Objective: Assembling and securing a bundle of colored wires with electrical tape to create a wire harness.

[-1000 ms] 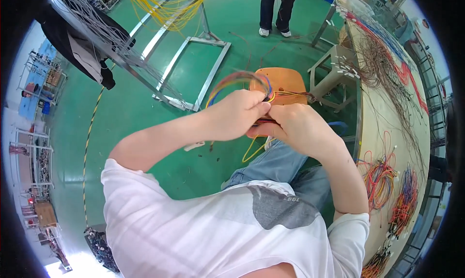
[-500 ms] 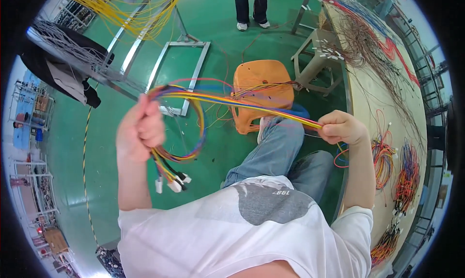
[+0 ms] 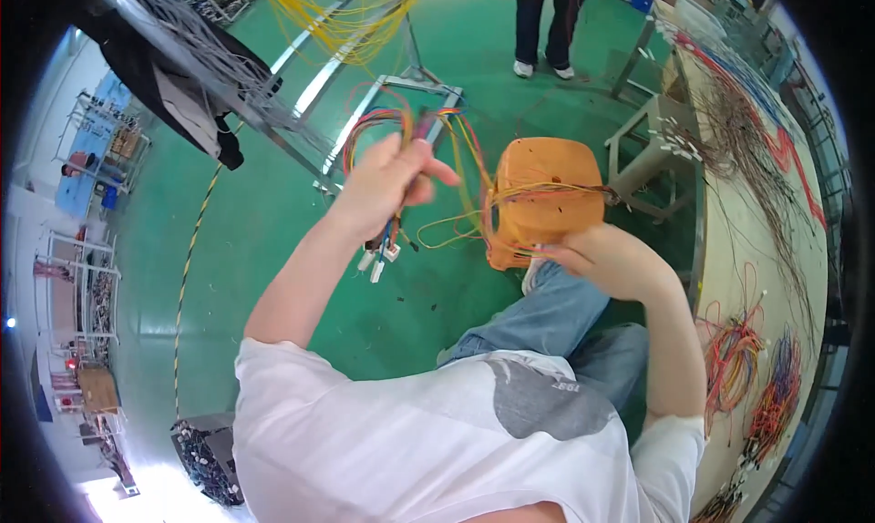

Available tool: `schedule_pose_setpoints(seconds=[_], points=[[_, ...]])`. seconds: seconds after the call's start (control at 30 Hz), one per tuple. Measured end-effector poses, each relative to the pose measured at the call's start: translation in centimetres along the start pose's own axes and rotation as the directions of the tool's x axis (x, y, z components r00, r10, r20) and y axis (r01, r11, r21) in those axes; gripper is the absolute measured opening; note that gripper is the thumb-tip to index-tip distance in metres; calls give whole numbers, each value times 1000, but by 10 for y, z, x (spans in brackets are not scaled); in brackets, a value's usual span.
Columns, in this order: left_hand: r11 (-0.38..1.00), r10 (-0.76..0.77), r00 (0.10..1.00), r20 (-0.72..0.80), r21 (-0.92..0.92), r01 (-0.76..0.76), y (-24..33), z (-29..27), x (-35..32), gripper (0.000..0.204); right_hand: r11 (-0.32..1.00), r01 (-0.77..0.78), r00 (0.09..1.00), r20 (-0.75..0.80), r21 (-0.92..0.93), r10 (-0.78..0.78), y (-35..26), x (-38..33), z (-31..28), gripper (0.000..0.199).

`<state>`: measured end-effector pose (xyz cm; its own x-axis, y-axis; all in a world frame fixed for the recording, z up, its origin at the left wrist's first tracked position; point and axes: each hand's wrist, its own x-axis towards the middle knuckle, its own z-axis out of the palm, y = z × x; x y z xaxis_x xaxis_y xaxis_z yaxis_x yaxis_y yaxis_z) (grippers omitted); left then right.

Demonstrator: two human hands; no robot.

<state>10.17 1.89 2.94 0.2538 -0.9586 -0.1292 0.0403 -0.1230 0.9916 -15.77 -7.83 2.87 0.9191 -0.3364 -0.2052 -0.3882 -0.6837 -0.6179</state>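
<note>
Your left hand (image 3: 387, 181) is raised at about eleven o'clock from your chest, its grip closed around a looped bundle of coloured wires (image 3: 401, 127), with the forefinger sticking out toward three o'clock; the forearm climbs from the white sleeve up to that fist. Below the fist, at six o'clock from it, the wire ends hang down with small white connectors (image 3: 378, 254). Your right hand (image 3: 611, 259) sits lower, at about four o'clock from the left one, wrist bent and knuckles up; its grip is pinched on the thin strands (image 3: 465, 222) that run back toward the bundle, though the fingertips themselves are hard to make out. The strands cross in front of an orange plastic stool (image 3: 547, 199) standing on the green floor (image 3: 273, 213), just at twelve o'clock from the right hand. At three o'clock lies the long surface (image 3: 756, 250), strewn with more wires, with red and orange coils (image 3: 729, 359) near its lower end. Another person's legs (image 3: 542, 22) stand at twelve o'clock.
</note>
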Motion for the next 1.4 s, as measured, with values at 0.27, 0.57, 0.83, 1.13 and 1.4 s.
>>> schedule_pose_setpoints(seconds=[0.27,0.57,0.83,1.13,1.4], points=[[844,-347,757,554,-168,509,20,41,8,24,994,37,996,-86,104,-28,-40,54,-33,28],[806,-135,875,465,-462,370,23,-15,-40,27,727,-26,986,-102,686,131,78,-55,-52,36],[839,-24,924,-383,-510,-189,-20,-59,-3,23,918,-347,924,-100,194,370,88,-52,-30,22],[1000,15,976,217,-21,-11,12,28,14,25,961,133,989,-101,243,-111,-40,68,-34,23],[865,-262,676,689,-144,481,20,23,-9,22,915,-11,984,-160,403,82,-11,24,-62,29]])
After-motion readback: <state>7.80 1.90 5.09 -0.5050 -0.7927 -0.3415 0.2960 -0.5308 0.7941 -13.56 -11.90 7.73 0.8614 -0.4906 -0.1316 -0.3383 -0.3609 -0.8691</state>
